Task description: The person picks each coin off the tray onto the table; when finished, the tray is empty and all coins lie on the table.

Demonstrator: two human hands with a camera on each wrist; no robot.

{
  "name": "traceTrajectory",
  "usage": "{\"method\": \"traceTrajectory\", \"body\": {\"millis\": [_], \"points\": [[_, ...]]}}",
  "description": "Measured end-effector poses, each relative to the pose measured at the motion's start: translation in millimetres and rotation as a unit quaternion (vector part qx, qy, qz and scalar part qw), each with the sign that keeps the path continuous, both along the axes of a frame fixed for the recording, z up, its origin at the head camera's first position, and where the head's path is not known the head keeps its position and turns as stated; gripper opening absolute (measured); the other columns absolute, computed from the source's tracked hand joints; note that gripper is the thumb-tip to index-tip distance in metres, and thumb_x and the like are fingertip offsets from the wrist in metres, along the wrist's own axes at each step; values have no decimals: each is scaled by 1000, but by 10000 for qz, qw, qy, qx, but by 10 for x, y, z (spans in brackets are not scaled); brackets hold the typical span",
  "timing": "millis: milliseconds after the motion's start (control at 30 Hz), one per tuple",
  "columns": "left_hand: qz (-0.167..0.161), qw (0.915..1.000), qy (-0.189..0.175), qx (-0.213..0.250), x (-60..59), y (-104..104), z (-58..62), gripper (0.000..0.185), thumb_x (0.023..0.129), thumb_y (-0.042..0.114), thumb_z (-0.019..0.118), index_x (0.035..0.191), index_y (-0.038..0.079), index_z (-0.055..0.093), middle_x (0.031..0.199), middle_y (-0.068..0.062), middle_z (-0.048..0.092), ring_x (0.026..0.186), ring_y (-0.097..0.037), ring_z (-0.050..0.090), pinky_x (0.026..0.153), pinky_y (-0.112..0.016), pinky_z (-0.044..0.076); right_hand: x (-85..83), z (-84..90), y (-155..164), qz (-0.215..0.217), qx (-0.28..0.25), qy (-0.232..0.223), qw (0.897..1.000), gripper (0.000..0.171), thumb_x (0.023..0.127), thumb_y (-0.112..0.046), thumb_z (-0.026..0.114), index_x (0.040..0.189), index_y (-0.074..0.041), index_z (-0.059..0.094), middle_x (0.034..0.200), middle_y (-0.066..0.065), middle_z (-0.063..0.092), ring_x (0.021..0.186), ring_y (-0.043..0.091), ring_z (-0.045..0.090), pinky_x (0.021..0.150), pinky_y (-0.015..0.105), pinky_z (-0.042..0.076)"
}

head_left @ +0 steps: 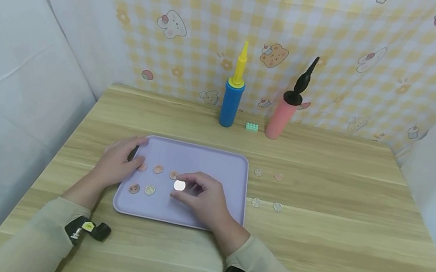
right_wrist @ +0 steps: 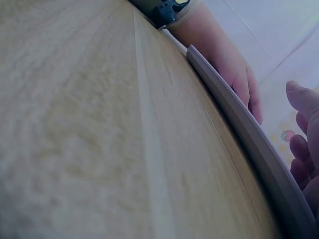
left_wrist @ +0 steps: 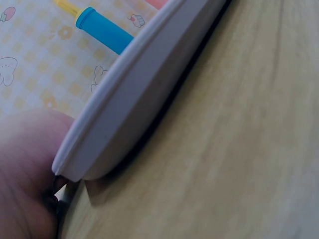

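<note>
1. Looking down from the head view, we see our right hand [head_left: 206,199] over the middle of the lilac tray [head_left: 237,178], fingertips pinching a pale, shiny coin [head_left: 179,185] just above the tray floor. At its 9 o'clock lie the coins already in the tray [head_left: 150,189]: three in a far row and two in a near row. Our left hand [head_left: 118,164] rests on the tray's left rim, fingers laid loosely over the edge, holding nothing between them. Four loose coins [head_left: 266,205] lie on the wooden table [head_left: 336,234] at the tray's 3 o'clock. A blue pump [head_left: 231,102], a pink pump [head_left: 283,116] and a small green brick [head_left: 251,127] stand at 12 o'clock.

2. In the left wrist view, the tray's rim [left_wrist: 144,94] crosses the picture, lying on the wood, with our left hand a blur at 8 o'clock beside its corner; we cannot tell the finger pose here.

3. In the right wrist view, the rim [right_wrist: 239,124] runs diagonally, the left hand [right_wrist: 234,69] lies beyond it, and the right fingers [right_wrist: 304,129] curl at 3 o'clock; the coin is hidden.

4. We judge the step in hand to be setting this coin into the near row. The next move calls for lowering it flat beside its neighbours and letting go cleanly, while the left hand steadies the tray.
</note>
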State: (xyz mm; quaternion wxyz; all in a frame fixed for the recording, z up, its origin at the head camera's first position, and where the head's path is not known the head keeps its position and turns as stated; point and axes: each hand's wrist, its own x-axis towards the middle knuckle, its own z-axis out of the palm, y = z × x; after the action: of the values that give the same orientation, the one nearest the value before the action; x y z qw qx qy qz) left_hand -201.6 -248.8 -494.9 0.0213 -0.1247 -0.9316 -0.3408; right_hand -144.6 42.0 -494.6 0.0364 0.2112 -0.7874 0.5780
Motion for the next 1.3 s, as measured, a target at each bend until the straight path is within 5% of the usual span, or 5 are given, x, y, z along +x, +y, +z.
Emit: {"method": "traceTrajectory", "body": {"millis": [500,933,1100,1300], "points": [[0,10000,14,45,8,-2,-2,53,105,10,59,157,0,49,161,-29,44,152,-52,34,123,-68,21,-89,-21,296,-192,514,1364,9891,31,83,-16,95,111,-12,81,110,-7,79,99,6,70,86,30,60],[15,10000,-19,41,7,7,6,55,105,13,61,157,1,49,162,-28,44,152,-50,34,124,-67,22,-234,-25,720,-682,698,2659,9591,38,75,-6,97,108,-4,80,106,6,80,102,26,73,94,35,58],[22,10000,-34,43,14,20,18,56,105,14,62,157,0,49,162,-28,44,153,-50,34,124,-67,22,-333,-49,958,-1208,836,2725,9509,38,75,-3,97,108,-1,79,108,11,79,102,31,73,92,39,57],[28,9999,-93,53,15,19,23,57,105,16,62,158,0,48,162,-28,43,153,-50,33,124,-67,21,-414,-82,1352,-1965,758,2291,9503,33,80,-3,93,109,0,78,102,16,78,89,32,74,82,36,60]]}}
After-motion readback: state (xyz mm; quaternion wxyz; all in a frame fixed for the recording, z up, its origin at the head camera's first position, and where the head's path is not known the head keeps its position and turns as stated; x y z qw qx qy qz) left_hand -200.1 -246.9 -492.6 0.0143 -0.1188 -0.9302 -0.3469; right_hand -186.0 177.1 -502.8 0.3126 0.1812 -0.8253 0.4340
